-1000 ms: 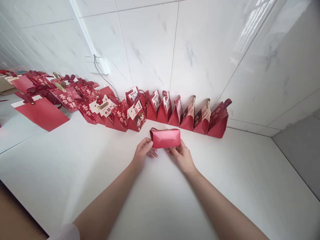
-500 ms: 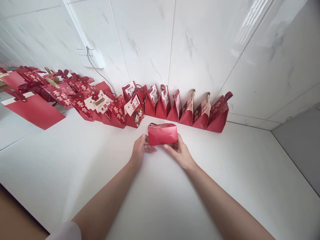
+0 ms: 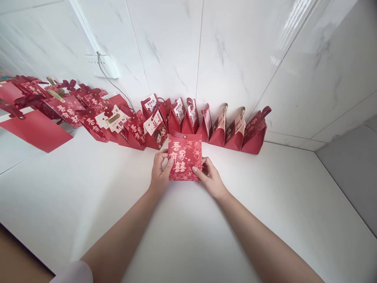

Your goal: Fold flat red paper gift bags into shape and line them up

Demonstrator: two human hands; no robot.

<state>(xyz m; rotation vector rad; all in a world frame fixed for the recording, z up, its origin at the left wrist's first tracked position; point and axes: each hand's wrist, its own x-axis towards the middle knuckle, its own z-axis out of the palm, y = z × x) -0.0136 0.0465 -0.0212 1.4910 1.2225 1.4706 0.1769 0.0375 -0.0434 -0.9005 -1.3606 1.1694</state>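
Between my hands is a red gift box with pale Chinese characters, a floral print and a strap with a small gold stud along its top. Its printed face is turned towards me. My left hand grips the left edge, thumb on the front and fingers behind. At the lower right corner my right hand pinches it, thumb on the front, other fingers partly hidden behind. Just beyond it stands a row of similar boxes, among them a red one with a white printed panel.
More red boxes crowd the left along the wall, with a large plain red one nearest. A cable runs from a wall socket down behind them. The white table meets a tiled wall at the back.
The gift box has been tipped so its printed face shows instead of its plain red base. My left hand has closed on its side. The view has shifted slightly.
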